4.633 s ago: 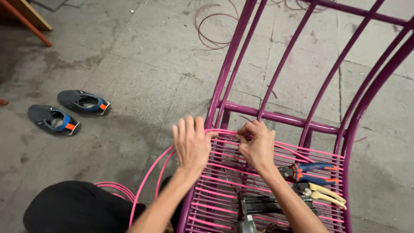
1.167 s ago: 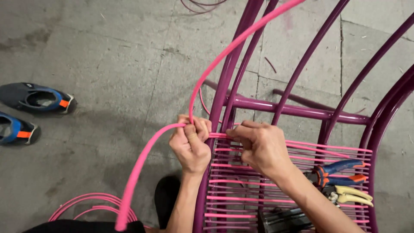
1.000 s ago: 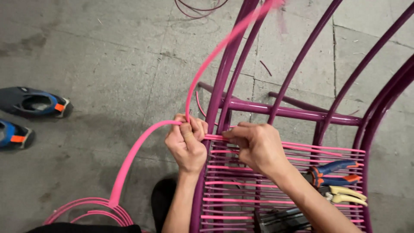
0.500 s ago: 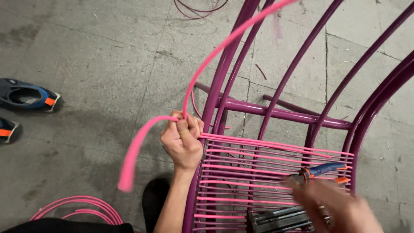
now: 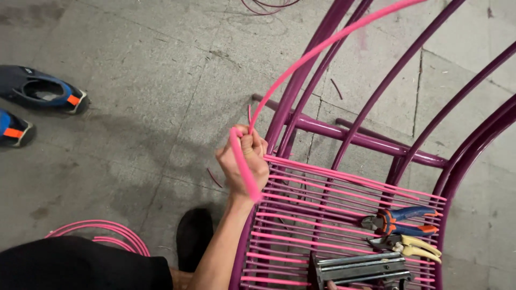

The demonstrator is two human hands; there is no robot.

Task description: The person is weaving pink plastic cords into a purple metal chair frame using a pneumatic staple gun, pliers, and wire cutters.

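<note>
at the bottom edge lies the person's dark clothing (image 5: 80, 266), with a coil of pink cord (image 5: 105, 233) on the concrete floor (image 5: 134, 107) just beside it and a black shoe (image 5: 194, 236) next to the forearm. to the right, on the woven pink seat strands (image 5: 333, 215) of the purple metal chair frame (image 5: 371, 139), rest a grey metal tool (image 5: 360, 267), a pair of cream-handled cutters (image 5: 411, 246) and, just above them, pliers with blue and orange handles (image 5: 400, 219). a little farther up, at the seat's left corner, the left hand (image 5: 244, 164) is clenched in a fist around a length of pink cord (image 5: 322, 48); the cord loops over the top of the fist, a short end runs down across the knuckles toward the wrist, and the long part arcs up and to the right past the frame's uprights and out of the top edge. the right hand is not in view. beyond, on the floor at the left edge, sit 2 dark blue slippers with orange tabs (image 5: 40, 92), well apart from the chair, and thin dark cord scraps (image 5: 269, 5) curl at the very top.
</note>
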